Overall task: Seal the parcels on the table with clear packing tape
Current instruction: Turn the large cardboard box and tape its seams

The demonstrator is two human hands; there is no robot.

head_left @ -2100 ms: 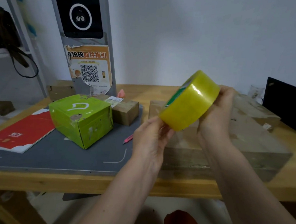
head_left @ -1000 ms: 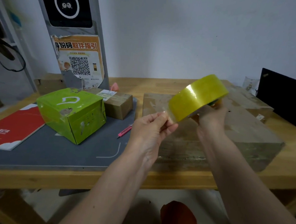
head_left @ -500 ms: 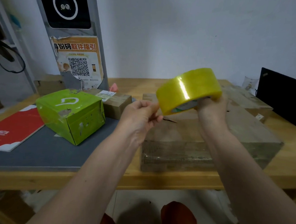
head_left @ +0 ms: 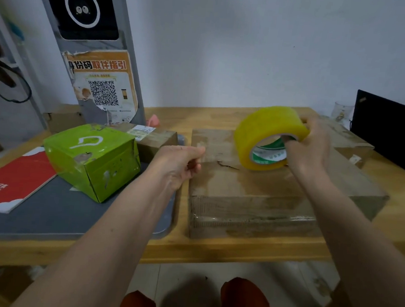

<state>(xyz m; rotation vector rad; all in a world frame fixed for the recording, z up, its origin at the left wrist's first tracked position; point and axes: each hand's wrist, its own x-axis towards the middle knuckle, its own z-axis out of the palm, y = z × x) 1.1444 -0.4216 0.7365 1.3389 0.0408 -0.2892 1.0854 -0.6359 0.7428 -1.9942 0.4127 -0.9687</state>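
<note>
Holding the tape roll (head_left: 267, 138) low over the large cardboard parcel (head_left: 266, 189), its lower edge at or just above the top face, right hand (head_left: 309, 146) hooked through the core with fingers curled round the rim. Left hand (head_left: 179, 161) out to the left of the roll, thumb and fingers pinched together, presumably on the free end of clear tape; the strip itself too transparent to make out. Likely light and rigid, that roll, best gripped through the core so it can spin; film thin, sticky, prone to folding onto itself, so best kept taut and taken by the very end. Parcel broad, flat, stiff-looking, already glossy with tape along the front face, a small tear near the top seam. Resting on a wooden table (head_left: 214, 250) beside a grey mat (head_left: 48, 214) bearing a green box (head_left: 93, 160), a smaller brown box (head_left: 157, 138) and a red booklet (head_left: 15, 181). Behind, a white wall, a grey kiosk post (head_left: 91, 49) with a QR poster, a dark screen (head_left: 390, 130) at far right.
</note>
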